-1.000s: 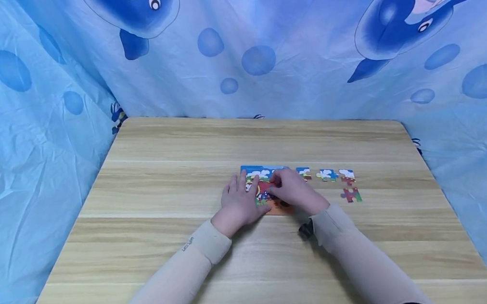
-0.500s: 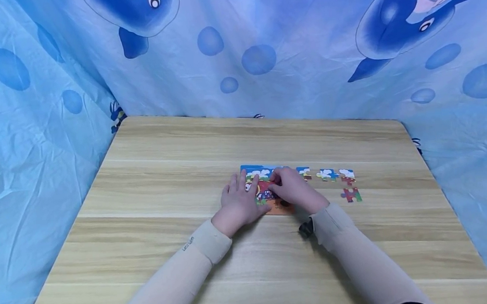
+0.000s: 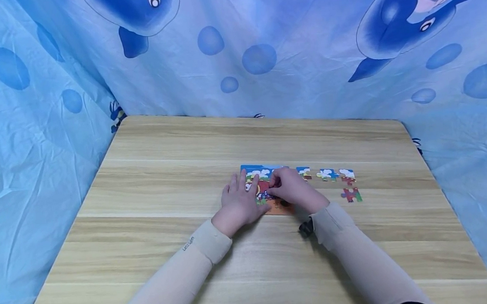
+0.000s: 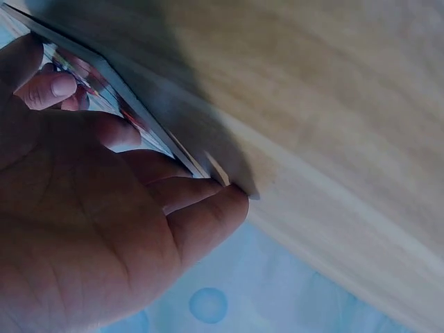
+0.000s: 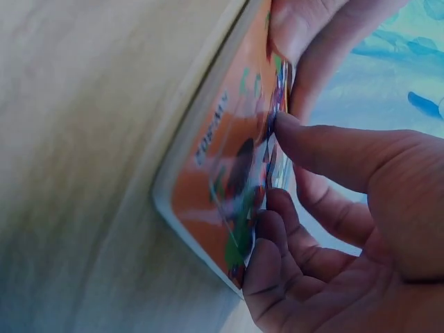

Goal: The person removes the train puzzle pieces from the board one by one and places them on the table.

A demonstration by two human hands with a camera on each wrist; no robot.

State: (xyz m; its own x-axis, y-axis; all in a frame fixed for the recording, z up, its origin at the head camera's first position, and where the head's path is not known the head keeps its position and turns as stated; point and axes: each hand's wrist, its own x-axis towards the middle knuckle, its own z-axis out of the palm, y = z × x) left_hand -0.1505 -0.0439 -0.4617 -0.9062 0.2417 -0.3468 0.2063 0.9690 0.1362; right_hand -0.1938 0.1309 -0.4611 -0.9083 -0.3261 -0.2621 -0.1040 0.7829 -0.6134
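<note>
One jigsaw board (image 3: 280,210), picture side up, lying on the wood-grain tabletop (image 3: 176,177) under both hands; orange lower border, lettering in dark print, several interlocking pieces laid in the upper part. Judged light, stiff and thin, probably card, with a glossy face that catches the light and so may be slippery; best steadied by its rim or with flat fingers, since a sideways push would likely slide it. Left hand (image 3: 239,203): fingers spread over the left part of the board, touching it. Right hand (image 3: 293,188): fingers bent over the right part, thumb tip against the laid pieces; whether a piece is pinched cannot be told. Loose stock, right of the board: a sky-and-brown piece (image 3: 303,171); a cloud piece (image 3: 327,174); a white-and-red piece (image 3: 347,175), just beside the last, contact uncertain; a red-and-green piece (image 3: 352,195), nearest the person. Loose items judged very light and rigid, narrow tabs the weak point, liable to crease if forced; suggested hold, thumb and forefinger on opposite edges of the broad body, then even downward pressure to seat.
</note>
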